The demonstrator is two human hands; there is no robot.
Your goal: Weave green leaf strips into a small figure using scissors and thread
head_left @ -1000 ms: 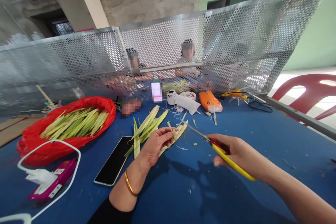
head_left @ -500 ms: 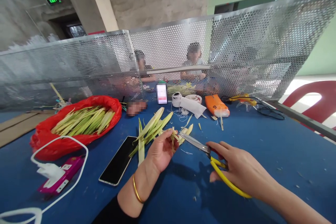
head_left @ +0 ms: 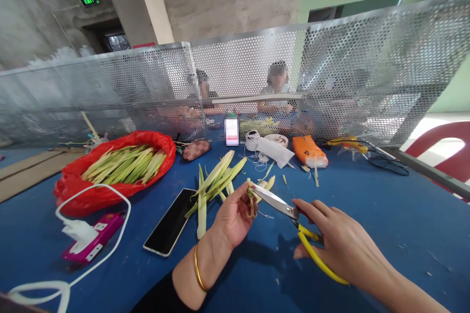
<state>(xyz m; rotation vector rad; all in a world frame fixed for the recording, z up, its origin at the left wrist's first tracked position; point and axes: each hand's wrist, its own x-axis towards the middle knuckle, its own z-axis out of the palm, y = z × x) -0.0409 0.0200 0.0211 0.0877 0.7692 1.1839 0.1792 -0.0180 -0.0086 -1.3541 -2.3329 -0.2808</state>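
Note:
My left hand (head_left: 235, 215) pinches a small braided piece of pale green husk (head_left: 251, 200), its loop hanging below the fingertips. My right hand (head_left: 332, 234) grips yellow-handled scissors (head_left: 277, 199), fingers through the handles. The blade tips point left and meet the top of the husk piece; whether the blades are parted there is too small to tell. Just beyond my left hand lie loose husk strips (head_left: 216, 181) on the blue table (head_left: 257, 279). More strips fill a red plastic bag (head_left: 121, 190) at the left.
A dark phone (head_left: 171, 225) lies left of my left hand. Nearer the left edge sits a magenta power strip (head_left: 97, 239) with a white cable. Along the back are a lit phone (head_left: 231, 131), white string (head_left: 252, 141), an orange packet (head_left: 309, 151) and a yellow tool (head_left: 348, 144) before a perforated metal screen (head_left: 242, 68).
The view has shifted slightly, so the scene sits a little further right. Both hands keep their holds, and the scissor tips stay at the husk piece.

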